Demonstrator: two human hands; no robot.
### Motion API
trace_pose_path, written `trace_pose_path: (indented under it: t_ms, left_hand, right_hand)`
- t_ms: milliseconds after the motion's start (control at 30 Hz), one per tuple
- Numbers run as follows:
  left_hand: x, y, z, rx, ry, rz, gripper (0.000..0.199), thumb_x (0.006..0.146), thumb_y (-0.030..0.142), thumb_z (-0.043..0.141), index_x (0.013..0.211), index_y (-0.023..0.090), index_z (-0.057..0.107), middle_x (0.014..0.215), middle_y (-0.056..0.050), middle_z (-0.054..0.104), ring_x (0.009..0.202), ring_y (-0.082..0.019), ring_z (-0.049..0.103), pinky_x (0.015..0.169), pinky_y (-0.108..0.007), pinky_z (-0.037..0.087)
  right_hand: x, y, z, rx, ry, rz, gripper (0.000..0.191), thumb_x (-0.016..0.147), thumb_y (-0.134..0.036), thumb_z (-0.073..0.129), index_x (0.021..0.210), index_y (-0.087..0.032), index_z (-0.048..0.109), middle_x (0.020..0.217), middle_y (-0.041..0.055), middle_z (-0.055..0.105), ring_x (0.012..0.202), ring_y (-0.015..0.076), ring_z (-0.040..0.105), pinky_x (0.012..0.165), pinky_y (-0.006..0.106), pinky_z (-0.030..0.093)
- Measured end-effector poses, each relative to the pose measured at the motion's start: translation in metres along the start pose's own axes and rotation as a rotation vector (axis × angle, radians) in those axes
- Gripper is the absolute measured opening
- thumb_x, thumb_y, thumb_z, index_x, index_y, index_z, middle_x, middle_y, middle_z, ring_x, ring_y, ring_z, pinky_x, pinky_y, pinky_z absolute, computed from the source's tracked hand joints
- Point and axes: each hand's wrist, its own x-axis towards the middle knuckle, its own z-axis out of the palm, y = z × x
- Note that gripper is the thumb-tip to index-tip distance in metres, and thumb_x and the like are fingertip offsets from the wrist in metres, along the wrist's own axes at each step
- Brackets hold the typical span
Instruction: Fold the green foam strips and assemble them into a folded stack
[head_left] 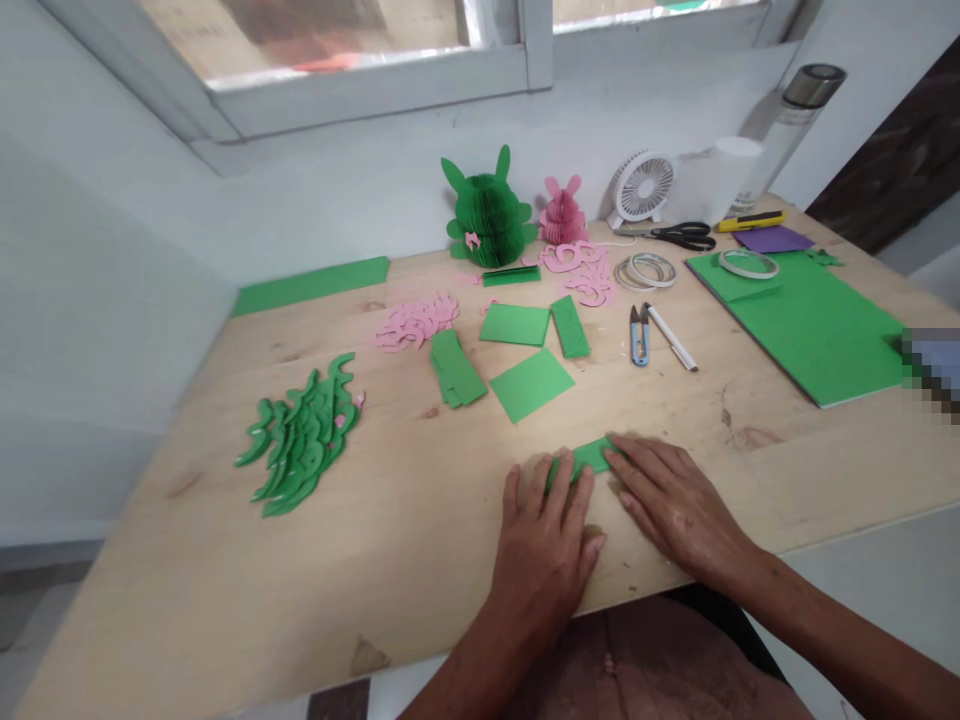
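Observation:
A narrow strip of green paper point(595, 455) lies flat near the front edge of the table, partly covered by fingers. On its left end rests my left hand point(546, 525), fingers stretched and spread. My right hand point(675, 497) lies flat with its fingertips on the strip's right end. Just beyond are two green paper rectangles point(532, 384), a small stack of green strips point(457, 370) and a folded green piece point(571, 327). Thread snips point(639, 335) with blue handles and a white pen point(672, 338) lie farther right.
Green cut-outs point(306, 440) are heaped at left, pink cut-outs point(417, 322) behind. Green point(491, 215) and pink point(562, 213) honeycomb paper figures stand by the wall. Tape rolls point(651, 270), black scissors point(682, 236), a fan point(643, 187), a yellow cutter point(751, 220) and large green sheets point(817, 335) are at right.

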Motion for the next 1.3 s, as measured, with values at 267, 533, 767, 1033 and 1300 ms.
trace_pose_path:
  t_ms: [267, 533, 767, 1033, 1300]
  left_hand:
    - [-0.0003, -0.0001, 0.0001, -0.016, -0.008, -0.008, 0.053, 0.085, 0.047, 0.042, 0.132, 0.020, 0.042, 0.141, -0.007, 0.038, 0.126, -0.029, 0.033, 0.104, -0.054, 0.021]
    - [0.0001, -0.0001, -0.0006, -0.029, -0.032, -0.014, 0.053, 0.086, 0.046, 0.042, 0.132, 0.021, 0.042, 0.141, -0.007, 0.037, 0.127, -0.030, 0.033, 0.103, -0.053, 0.022]
    - [0.0009, 0.0005, -0.0019, -0.023, -0.032, -0.017, 0.052, 0.086, 0.045, 0.042, 0.131, 0.021, 0.043, 0.141, -0.007, 0.038, 0.126, -0.030, 0.033, 0.103, -0.053, 0.022]
    - [0.0013, 0.0003, -0.0023, -0.008, -0.026, -0.005, 0.052, 0.084, 0.044, 0.045, 0.131, 0.021, 0.044, 0.140, -0.008, 0.040, 0.125, -0.030, 0.035, 0.102, -0.052, 0.024]
    - [0.0011, 0.0003, -0.0009, -0.012, -0.023, -0.015, 0.049, 0.085, 0.044, 0.042, 0.129, 0.021, 0.046, 0.140, -0.007, 0.040, 0.125, -0.030, 0.035, 0.101, -0.052, 0.024]
  right_hand:
    - [0.0007, -0.0006, 0.0014, -0.007, 0.002, 0.004, 0.038, 0.088, -0.023, 0.046, 0.125, -0.013, 0.050, 0.128, 0.0126, 0.052, 0.117, 0.0266, 0.046, 0.093, 0.044, 0.042]
    - [0.0010, -0.0007, 0.0019, -0.009, 0.006, 0.006, 0.038, 0.088, -0.023, 0.047, 0.124, -0.013, 0.051, 0.126, 0.0123, 0.054, 0.117, 0.0265, 0.046, 0.092, 0.044, 0.042]
    - [0.0003, -0.0006, 0.0028, 0.007, 0.012, 0.012, 0.037, 0.088, -0.023, 0.046, 0.123, -0.012, 0.052, 0.124, 0.0134, 0.055, 0.116, 0.0267, 0.047, 0.091, 0.044, 0.043]
    - [0.0012, -0.0012, 0.0007, 0.032, 0.010, 0.024, 0.038, 0.088, -0.023, 0.045, 0.124, -0.014, 0.051, 0.124, 0.0129, 0.055, 0.116, 0.0263, 0.047, 0.091, 0.045, 0.043]
    - [0.0005, -0.0006, 0.0008, 0.011, 0.001, 0.018, 0.038, 0.088, -0.022, 0.047, 0.124, -0.012, 0.051, 0.125, 0.0120, 0.054, 0.117, 0.0260, 0.045, 0.093, 0.042, 0.041]
